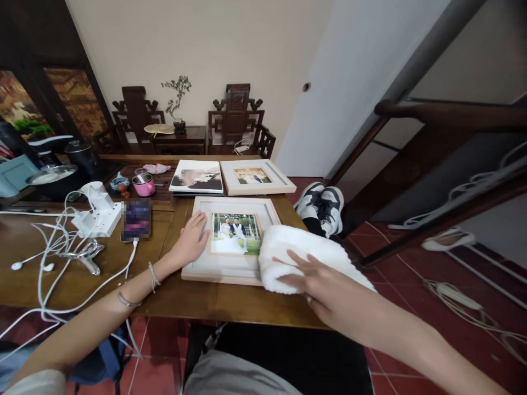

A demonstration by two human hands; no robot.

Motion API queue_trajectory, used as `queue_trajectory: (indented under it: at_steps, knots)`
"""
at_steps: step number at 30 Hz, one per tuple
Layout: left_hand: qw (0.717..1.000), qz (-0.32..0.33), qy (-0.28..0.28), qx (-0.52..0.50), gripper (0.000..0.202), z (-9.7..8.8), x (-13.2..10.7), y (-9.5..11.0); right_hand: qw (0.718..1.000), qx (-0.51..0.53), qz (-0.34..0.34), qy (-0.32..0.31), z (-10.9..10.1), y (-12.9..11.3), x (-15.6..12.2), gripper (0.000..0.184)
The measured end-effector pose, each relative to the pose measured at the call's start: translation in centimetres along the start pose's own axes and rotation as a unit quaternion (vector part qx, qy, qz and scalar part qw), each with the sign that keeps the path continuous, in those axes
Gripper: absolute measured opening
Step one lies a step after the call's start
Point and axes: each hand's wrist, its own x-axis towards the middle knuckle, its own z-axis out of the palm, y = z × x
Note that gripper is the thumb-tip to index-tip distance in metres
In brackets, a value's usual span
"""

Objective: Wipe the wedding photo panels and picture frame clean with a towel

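A light wooden photo frame [230,206] with a picture of a couple lies flat on the wooden table [230,304] in front of me. My left hand [190,241] rests flat on the frame's left border, fingers stretched out. My right hand [315,282] presses a folded white fluffy towel [296,247] onto the frame's right side, fingers extended over the cloth. The towel hangs partly over the table's right edge.
A second framed photo [257,176] and a photo album [197,176] lie further back. To the left are a phone [136,219] on a charging cable, a white power strip [101,219], tangled white cables, earphones, a pink cup [143,185]. Sneakers [321,206] sit on the red tile floor right.
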Motion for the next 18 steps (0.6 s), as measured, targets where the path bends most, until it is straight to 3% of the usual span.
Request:
queue_trajectory:
  at_steps: [4,10,13,18]
  knots:
    - [1.0,-0.003,0.013,-0.004,0.044,0.3,0.1,0.0,0.999,0.024,-0.025,0.009,-0.1,-2.2,2.7,0.059]
    - [1.0,-0.004,0.014,-0.008,0.043,0.3,0.2,-0.3,0.987,0.078,-0.113,0.077,1.3,-6.0,7.8,0.055]
    - [1.0,0.001,0.015,-0.013,0.043,0.2,0.1,-0.4,0.988,0.072,-0.109,0.079,1.6,-5.7,7.2,0.055]
    - [1.0,0.006,0.012,-0.027,0.043,0.2,0.0,-0.5,0.998,0.034,-0.025,0.041,1.3,-2.0,2.1,0.064]
